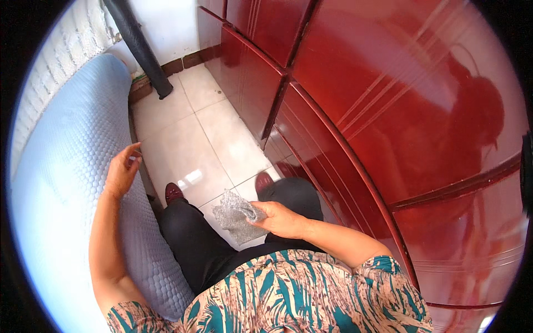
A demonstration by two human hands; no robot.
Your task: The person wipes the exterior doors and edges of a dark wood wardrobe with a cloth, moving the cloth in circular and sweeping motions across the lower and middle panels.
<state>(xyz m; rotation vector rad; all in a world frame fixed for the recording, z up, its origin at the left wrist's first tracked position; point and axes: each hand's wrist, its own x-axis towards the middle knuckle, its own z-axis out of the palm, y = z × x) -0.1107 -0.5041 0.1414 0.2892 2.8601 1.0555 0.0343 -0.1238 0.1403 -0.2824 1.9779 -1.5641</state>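
Observation:
A crumpled grey cloth (233,219) hangs in front of my body, above my legs. My right hand (282,221) is closed on it, with the thumb on top and the cloth bunched at the fingers. Out to the left, my left hand (121,172) is beside the light blue quilted mattress or bed cover (83,150). Nothing shows in that hand; its fingers are loosely bent and apart. Whether it touches the quilted surface I cannot tell.
Glossy dark red cabinet doors (355,105) rise along the right side. Pale floor tiles (177,133) run between the cabinet and the bed. A black pole or pipe (139,47) stands near the white wall (166,28). My dark red shoes (174,192) are on the floor.

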